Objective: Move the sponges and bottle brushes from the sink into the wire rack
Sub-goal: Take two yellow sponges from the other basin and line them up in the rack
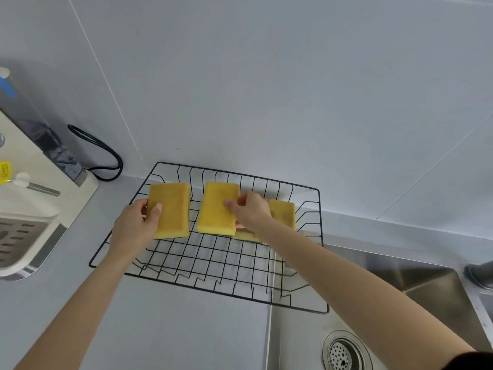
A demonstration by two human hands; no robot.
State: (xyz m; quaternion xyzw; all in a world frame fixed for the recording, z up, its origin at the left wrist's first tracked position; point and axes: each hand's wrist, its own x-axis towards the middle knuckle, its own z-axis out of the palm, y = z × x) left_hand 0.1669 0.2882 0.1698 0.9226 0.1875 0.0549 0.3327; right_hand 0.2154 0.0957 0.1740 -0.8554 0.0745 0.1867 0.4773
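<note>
While both bare arms stretch forward over the bench (165, 329), each hand is busy with its own yellow sponge inside the black wire rack (312, 263). The left hand (136, 225) comes in from the lower left, thumb lying across the top face of the left sponge (170, 209) and the rest of the fingers tucked around its left edge, so it's gripping that one. The sponge sits just to the thumb side of the palm, tilted up a bit toward the back of the rack.

The right hand (252, 210) reaches in from the sink (416, 279) side, wrist bent, fingertips curled down and pinching the right edge of the middle sponge (216, 209), which lies straight off the fingertips between the two hands. A third sponge (284, 213) lies just behind that hand toward the rack's right wall, partly hidden by the knuckles, and something pale yellow shows under the wrist, can't tell what exactly.

Further out past the left hand there's a cream appliance (34, 209) with a black cord (106, 156). Near the right elbow, the sink drain (344, 353).
</note>
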